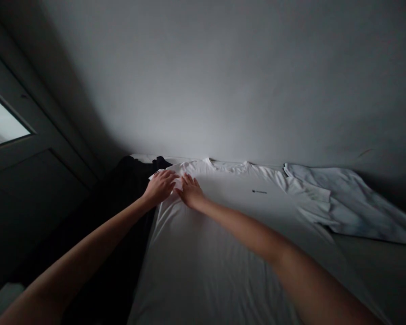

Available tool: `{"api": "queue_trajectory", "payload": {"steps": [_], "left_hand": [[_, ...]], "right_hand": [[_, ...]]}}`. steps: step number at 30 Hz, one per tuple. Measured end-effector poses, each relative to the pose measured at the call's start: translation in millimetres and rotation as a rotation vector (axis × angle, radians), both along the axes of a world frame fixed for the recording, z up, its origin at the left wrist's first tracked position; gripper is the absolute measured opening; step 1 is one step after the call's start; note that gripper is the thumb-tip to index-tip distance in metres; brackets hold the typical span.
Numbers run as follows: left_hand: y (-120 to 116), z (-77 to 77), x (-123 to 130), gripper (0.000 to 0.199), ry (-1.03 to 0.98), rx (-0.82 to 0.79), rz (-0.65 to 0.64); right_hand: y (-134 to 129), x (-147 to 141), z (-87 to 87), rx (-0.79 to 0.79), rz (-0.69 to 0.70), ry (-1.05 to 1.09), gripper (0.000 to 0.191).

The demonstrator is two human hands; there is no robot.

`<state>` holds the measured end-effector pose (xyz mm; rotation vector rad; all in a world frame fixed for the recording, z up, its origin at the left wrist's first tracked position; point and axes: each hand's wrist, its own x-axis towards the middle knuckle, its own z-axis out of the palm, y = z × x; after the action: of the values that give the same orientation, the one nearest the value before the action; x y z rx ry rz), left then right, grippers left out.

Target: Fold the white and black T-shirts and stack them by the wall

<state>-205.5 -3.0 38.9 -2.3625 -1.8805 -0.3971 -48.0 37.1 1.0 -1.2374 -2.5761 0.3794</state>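
Note:
A white T-shirt (230,225) lies spread out, its collar toward the wall and a small dark print on the chest. My left hand (160,186) rests on the sleeve at the shirt's left side, fingers extended and pointing right. Just beside it, my right hand (190,192) lies flat on the fabric near that shoulder, fingers spread. Neither hand grips anything visible. The cloth around both hands is creased, and the right sleeve (316,195) is wrinkled too.
Dark clothing (122,194) lies to the left of the shirt. On the right is a folded light grey patterned cloth (362,203). A grey wall (216,81) rises behind, and a door with a glass pane (3,122) stands at the left.

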Motion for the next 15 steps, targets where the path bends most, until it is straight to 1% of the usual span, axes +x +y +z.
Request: {"api": "queue_trajectory", "payload": {"steps": [2, 3, 5, 7, 9, 11, 12, 13, 14, 15], "left_hand": [[-19, -14.6, 14, 0.045, -0.008, -0.093, -0.162], [-28, -21.5, 17, 0.048, -0.004, -0.136, -0.218], [-42, -31.8, 15, 0.052, 0.019, -0.189, -0.268], [-50, -34.9, 5, 0.051, 0.049, -0.195, -0.231], [-54, -30.3, -8, 0.049, 0.087, -0.162, -0.141], [-56, -20.2, -13, 0.046, 0.137, -0.116, -0.032], [-57, -14.7, -10, 0.045, 0.165, -0.094, 0.021], [-59, -9.7, -2, 0.044, 0.188, -0.074, 0.067], [-62, -6.2, 10, 0.044, 0.201, -0.053, 0.101], [-66, -4.6, 27, 0.045, 0.196, -0.033, 0.116]], "right_hand": [[-28, 17, -4.1, -0.025, 0.016, -0.006, 0.067], [-44, 26, -6.3, -0.033, 0.022, -0.016, 0.069], [-80, 42, -9.6, -0.027, 0.061, -0.032, 0.076], [-122, 55, -10.1, -0.008, 0.175, -0.035, 0.080], [-165, 62, -7.3, 0.008, 0.387, -0.021, 0.077], [-199, 65, -1.5, 0.016, 0.676, 0.012, 0.064], [-210, 66, 2.2, 0.012, 0.816, 0.034, 0.054], [-216, 68, 6.2, 0.002, 0.895, 0.061, 0.043], [-216, 70, 10.2, -0.010, 0.896, 0.092, 0.034], [-210, 75, 14.1, -0.021, 0.824, 0.123, 0.030]]}}
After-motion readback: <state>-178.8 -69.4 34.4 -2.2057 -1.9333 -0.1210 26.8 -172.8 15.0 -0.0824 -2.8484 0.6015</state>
